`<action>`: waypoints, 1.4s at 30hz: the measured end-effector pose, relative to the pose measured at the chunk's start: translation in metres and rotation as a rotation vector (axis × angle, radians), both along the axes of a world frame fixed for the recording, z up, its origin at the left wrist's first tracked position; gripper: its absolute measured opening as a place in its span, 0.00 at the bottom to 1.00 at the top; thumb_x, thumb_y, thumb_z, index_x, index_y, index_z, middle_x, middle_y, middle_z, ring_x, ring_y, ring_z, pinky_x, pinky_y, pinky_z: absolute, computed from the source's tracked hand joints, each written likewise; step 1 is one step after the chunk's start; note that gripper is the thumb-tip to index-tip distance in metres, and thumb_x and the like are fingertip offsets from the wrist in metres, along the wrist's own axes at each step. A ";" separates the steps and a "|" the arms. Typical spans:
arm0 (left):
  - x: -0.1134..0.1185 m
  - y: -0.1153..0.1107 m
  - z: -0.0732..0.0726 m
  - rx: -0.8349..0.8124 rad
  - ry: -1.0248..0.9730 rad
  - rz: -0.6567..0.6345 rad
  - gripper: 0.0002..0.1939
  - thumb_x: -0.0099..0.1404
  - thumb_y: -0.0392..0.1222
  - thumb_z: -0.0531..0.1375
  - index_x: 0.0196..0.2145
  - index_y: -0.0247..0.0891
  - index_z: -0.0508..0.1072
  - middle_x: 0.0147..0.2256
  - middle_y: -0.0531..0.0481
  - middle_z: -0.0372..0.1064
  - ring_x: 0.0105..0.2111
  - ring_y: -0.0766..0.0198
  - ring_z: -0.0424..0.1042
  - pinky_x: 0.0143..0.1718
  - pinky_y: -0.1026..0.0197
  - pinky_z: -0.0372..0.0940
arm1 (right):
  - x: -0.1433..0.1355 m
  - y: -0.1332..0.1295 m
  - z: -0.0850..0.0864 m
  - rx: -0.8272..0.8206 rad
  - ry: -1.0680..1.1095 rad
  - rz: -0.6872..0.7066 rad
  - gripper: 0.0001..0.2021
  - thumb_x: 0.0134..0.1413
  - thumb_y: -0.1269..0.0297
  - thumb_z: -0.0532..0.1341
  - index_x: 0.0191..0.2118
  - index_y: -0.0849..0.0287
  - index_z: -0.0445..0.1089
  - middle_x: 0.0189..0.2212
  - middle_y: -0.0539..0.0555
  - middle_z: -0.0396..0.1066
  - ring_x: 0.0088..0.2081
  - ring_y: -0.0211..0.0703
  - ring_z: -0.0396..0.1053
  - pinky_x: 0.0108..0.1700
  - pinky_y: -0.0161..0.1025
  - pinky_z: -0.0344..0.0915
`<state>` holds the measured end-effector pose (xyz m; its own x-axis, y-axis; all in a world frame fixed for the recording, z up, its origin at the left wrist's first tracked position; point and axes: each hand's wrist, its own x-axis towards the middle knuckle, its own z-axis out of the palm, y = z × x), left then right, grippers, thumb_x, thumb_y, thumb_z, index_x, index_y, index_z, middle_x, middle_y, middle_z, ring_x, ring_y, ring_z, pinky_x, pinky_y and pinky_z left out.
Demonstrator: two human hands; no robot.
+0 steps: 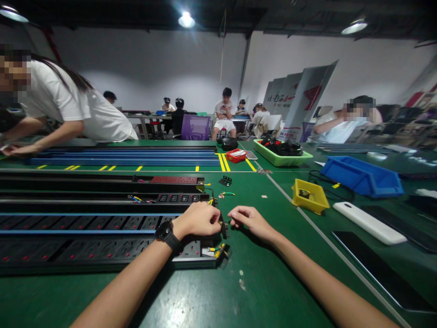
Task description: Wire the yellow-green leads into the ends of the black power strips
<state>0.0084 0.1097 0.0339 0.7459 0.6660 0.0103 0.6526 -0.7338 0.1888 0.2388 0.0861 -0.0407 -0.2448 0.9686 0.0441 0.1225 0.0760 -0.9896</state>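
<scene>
Bending over a green surface [177, 296], a pair of bare hands works at the ends of long power strips. Nearest, toward 8 o'clock, lies a black socket strip [102, 249], wires and a bracket [223, 258] at its open end; a dark, glossy slab [378, 269] lies at 4 o'clock. Between 6 and 7 o'clock, the left hand [201, 221], a black watch [167, 232] at its wrist, covers the end of a blue-edged socket strip [116, 222], its grip curled nearly closed; whether it holds a part cannot be told. At 5 o'clock, the right hand [252, 221] has a loosely bent grip just beside that end, thumb near fingertips; any small item in it cannot be made out. Between 3 and 4 o'clock lie a white slab [368, 223] and, beyond it, a yellow tray [310, 198]. Toward 8 and 9 o'clock stretch a strip with black sockets [179, 198] and one with red sockets [177, 180]. Around 3 o'clock sit a blue tray [362, 177] and a green basket [283, 157] of black items; blue rails [126, 159] lie at 9. Beyond, a co-worker [68, 100] leans in between 9 and 10 o'clock, and a seated person [224, 111] appears at 12.
</scene>
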 end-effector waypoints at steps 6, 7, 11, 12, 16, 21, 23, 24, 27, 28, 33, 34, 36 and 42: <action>0.000 0.000 0.000 0.000 0.004 0.001 0.08 0.61 0.44 0.59 0.29 0.42 0.76 0.29 0.49 0.77 0.31 0.58 0.74 0.31 0.62 0.58 | 0.000 0.000 0.000 0.006 -0.001 -0.001 0.25 0.53 0.37 0.68 0.36 0.59 0.77 0.27 0.53 0.76 0.28 0.41 0.69 0.35 0.39 0.64; 0.000 0.000 -0.001 0.000 0.003 0.002 0.08 0.61 0.44 0.59 0.29 0.42 0.76 0.29 0.49 0.77 0.31 0.58 0.74 0.31 0.62 0.58 | 0.000 0.000 0.000 0.005 0.002 0.001 0.25 0.53 0.38 0.68 0.36 0.59 0.77 0.27 0.53 0.76 0.28 0.41 0.69 0.35 0.39 0.64; 0.000 0.000 -0.001 0.000 0.001 0.002 0.08 0.61 0.44 0.59 0.29 0.42 0.76 0.29 0.49 0.77 0.31 0.58 0.73 0.32 0.62 0.58 | 0.001 0.001 -0.002 0.005 0.025 0.011 0.24 0.54 0.39 0.68 0.37 0.60 0.77 0.27 0.53 0.77 0.28 0.41 0.69 0.35 0.38 0.63; 0.000 0.000 -0.001 0.001 0.000 0.001 0.08 0.61 0.44 0.59 0.29 0.42 0.76 0.29 0.49 0.77 0.31 0.58 0.74 0.31 0.62 0.58 | 0.001 0.001 -0.002 0.006 0.026 0.012 0.24 0.54 0.39 0.68 0.37 0.60 0.77 0.27 0.53 0.77 0.28 0.40 0.69 0.35 0.38 0.63; -0.001 0.000 -0.001 0.003 -0.002 -0.002 0.08 0.61 0.44 0.59 0.28 0.42 0.76 0.28 0.50 0.76 0.31 0.58 0.74 0.31 0.61 0.57 | 0.001 0.001 -0.002 0.007 0.013 0.010 0.25 0.54 0.38 0.68 0.37 0.59 0.77 0.28 0.52 0.77 0.28 0.41 0.69 0.34 0.38 0.63; -0.001 0.000 0.000 0.004 -0.005 0.003 0.07 0.61 0.43 0.59 0.28 0.42 0.75 0.28 0.50 0.76 0.30 0.59 0.73 0.30 0.61 0.56 | 0.000 0.000 -0.001 0.000 0.012 0.008 0.25 0.53 0.38 0.68 0.37 0.60 0.77 0.27 0.52 0.77 0.28 0.40 0.69 0.34 0.38 0.62; 0.000 -0.001 0.000 0.005 -0.005 0.004 0.07 0.61 0.43 0.59 0.27 0.42 0.75 0.27 0.50 0.76 0.29 0.59 0.73 0.30 0.61 0.56 | 0.000 0.001 -0.001 -0.001 0.021 0.013 0.25 0.53 0.39 0.69 0.37 0.60 0.77 0.27 0.52 0.77 0.28 0.40 0.69 0.34 0.38 0.62; 0.000 -0.001 0.000 0.006 -0.005 0.004 0.07 0.61 0.43 0.59 0.27 0.42 0.75 0.27 0.50 0.76 0.29 0.59 0.73 0.29 0.61 0.55 | 0.000 0.001 -0.001 -0.001 0.026 0.016 0.25 0.53 0.39 0.69 0.37 0.60 0.77 0.27 0.53 0.77 0.28 0.40 0.69 0.34 0.38 0.62; 0.000 0.000 -0.001 0.008 -0.004 0.005 0.07 0.61 0.44 0.59 0.28 0.42 0.76 0.28 0.50 0.76 0.30 0.59 0.73 0.29 0.61 0.54 | 0.001 0.001 -0.001 0.000 0.034 0.021 0.25 0.53 0.39 0.69 0.37 0.61 0.77 0.27 0.53 0.77 0.28 0.40 0.68 0.34 0.37 0.62; 0.000 0.000 -0.001 0.008 -0.003 0.006 0.07 0.60 0.44 0.59 0.28 0.42 0.76 0.28 0.50 0.76 0.30 0.59 0.73 0.29 0.61 0.54 | 0.001 0.001 -0.001 0.001 0.034 0.021 0.25 0.53 0.39 0.69 0.37 0.61 0.77 0.27 0.53 0.77 0.28 0.40 0.68 0.34 0.37 0.62; 0.000 0.001 -0.002 0.015 -0.005 0.005 0.07 0.60 0.43 0.59 0.27 0.42 0.75 0.27 0.50 0.76 0.29 0.59 0.72 0.28 0.61 0.53 | 0.001 0.001 -0.002 0.000 0.035 0.017 0.25 0.53 0.39 0.69 0.36 0.60 0.77 0.27 0.52 0.77 0.27 0.40 0.68 0.34 0.37 0.62; 0.000 0.001 -0.002 0.015 -0.007 0.003 0.07 0.60 0.43 0.59 0.27 0.42 0.75 0.27 0.50 0.76 0.29 0.59 0.72 0.28 0.61 0.52 | 0.001 0.001 -0.002 -0.001 0.037 0.019 0.25 0.53 0.39 0.69 0.36 0.60 0.77 0.27 0.52 0.77 0.27 0.40 0.68 0.34 0.37 0.62; 0.000 0.001 -0.002 0.016 -0.010 0.002 0.07 0.60 0.43 0.59 0.27 0.42 0.75 0.27 0.50 0.76 0.29 0.60 0.72 0.28 0.61 0.51 | 0.001 0.001 -0.002 -0.003 0.039 0.023 0.25 0.53 0.39 0.69 0.36 0.60 0.77 0.27 0.52 0.77 0.28 0.40 0.68 0.34 0.37 0.62; 0.000 0.001 -0.002 0.018 -0.023 0.002 0.08 0.60 0.43 0.59 0.26 0.42 0.75 0.26 0.51 0.75 0.28 0.60 0.72 0.27 0.60 0.49 | 0.001 0.002 -0.001 -0.006 0.033 0.021 0.25 0.52 0.39 0.69 0.36 0.60 0.77 0.27 0.53 0.77 0.28 0.40 0.69 0.34 0.38 0.62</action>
<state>0.0082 0.1103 0.0317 0.7439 0.6671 0.0393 0.6499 -0.7359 0.1899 0.2394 0.0877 -0.0417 -0.2634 0.9636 0.0466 0.0880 0.0721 -0.9935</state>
